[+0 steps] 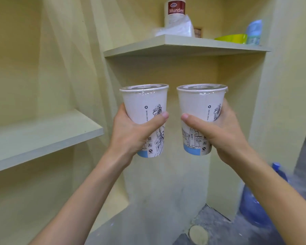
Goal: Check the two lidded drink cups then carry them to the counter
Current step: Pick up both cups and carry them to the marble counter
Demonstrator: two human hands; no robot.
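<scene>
Two white paper cups with black line drawings, a blue band at the base and sealed film lids are held up side by side in front of me, both upright. My left hand [131, 133] wraps around the lower half of the left cup [145, 103]. My right hand [219, 133] grips the right cup [196, 103] the same way, thumb across its front. A small gap separates the two cups. They hang in the air before a pale yellow corner wall, below the upper shelf.
An upper shelf [166, 45] holds a white bottle with a red label [175, 11], a plastic bag, a green bowl [233, 38] and a light blue bottle [253, 32]. A lower shelf [42, 137] juts out at left. A blue water jug [260, 206] stands on the grey floor at right.
</scene>
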